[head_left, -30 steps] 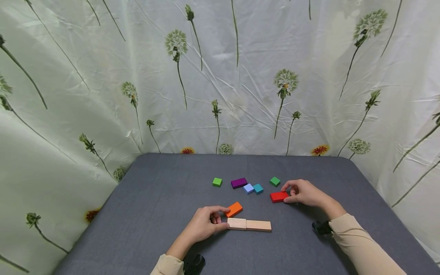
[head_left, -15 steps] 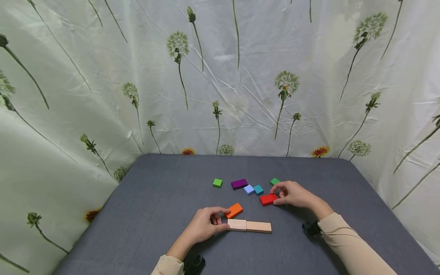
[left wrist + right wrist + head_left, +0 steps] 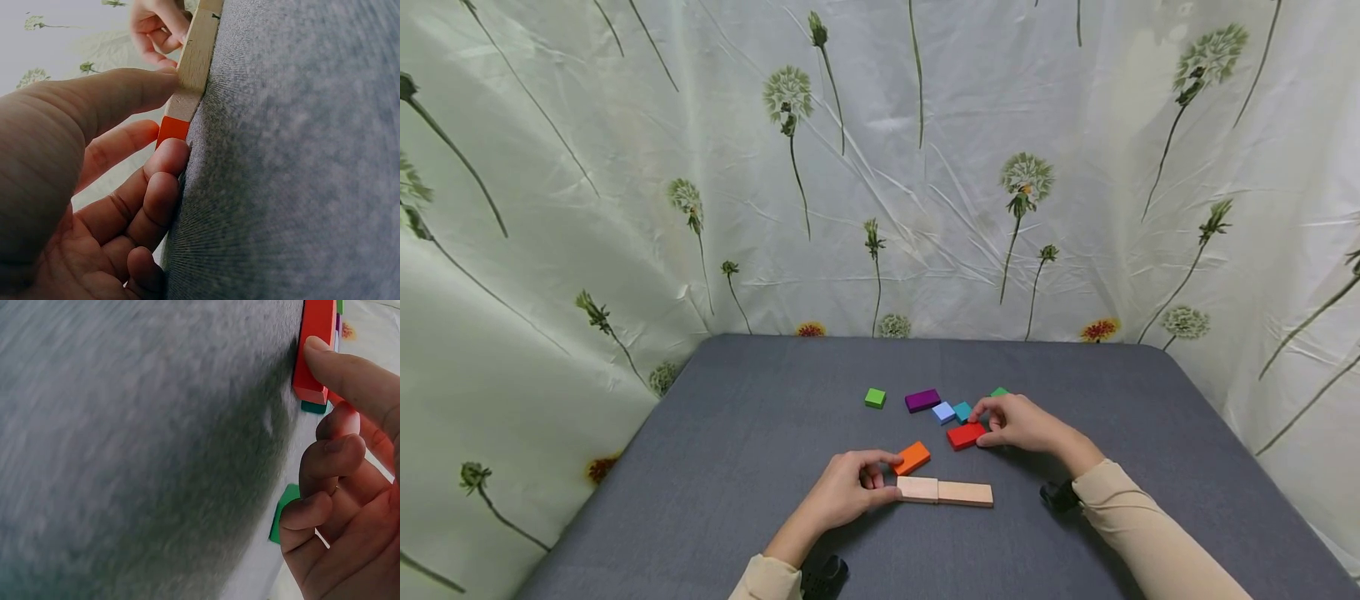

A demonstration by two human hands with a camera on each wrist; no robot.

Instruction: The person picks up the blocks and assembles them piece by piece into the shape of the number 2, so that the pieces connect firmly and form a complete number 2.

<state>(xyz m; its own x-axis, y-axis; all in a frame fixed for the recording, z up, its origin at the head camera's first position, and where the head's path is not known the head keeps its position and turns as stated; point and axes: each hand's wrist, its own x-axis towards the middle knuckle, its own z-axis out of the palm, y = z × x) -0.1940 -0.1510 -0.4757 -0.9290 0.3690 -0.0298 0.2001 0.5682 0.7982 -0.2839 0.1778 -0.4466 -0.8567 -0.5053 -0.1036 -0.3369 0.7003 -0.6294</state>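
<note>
My right hand [image 3: 1026,429] pinches a red rectangular block [image 3: 964,436] between thumb and fingers, low over the table. In the right wrist view the thumb [image 3: 319,350] lies along the red block's side. At the front, my left hand [image 3: 846,492] has its index finger at an orange block [image 3: 913,457] and its thumb at the end of a pale wooden block [image 3: 916,489]. A longer wooden block [image 3: 966,494] continues the line to the right, end to end with it. The left wrist view shows curled fingers around the orange block's end.
Behind the red block lie a teal block [image 3: 962,412], a light blue block [image 3: 943,412] and a purple block [image 3: 922,401]. A light green block [image 3: 875,397] sits farther left. The right hand partly hides a darker green block [image 3: 998,392]. A floral curtain [image 3: 925,208] hangs behind the grey table [image 3: 760,383].
My right hand has carried the red block leftward and slightly nearer, to just in front of the teal block. My left hand and the blocks it touches have kept their place.
</note>
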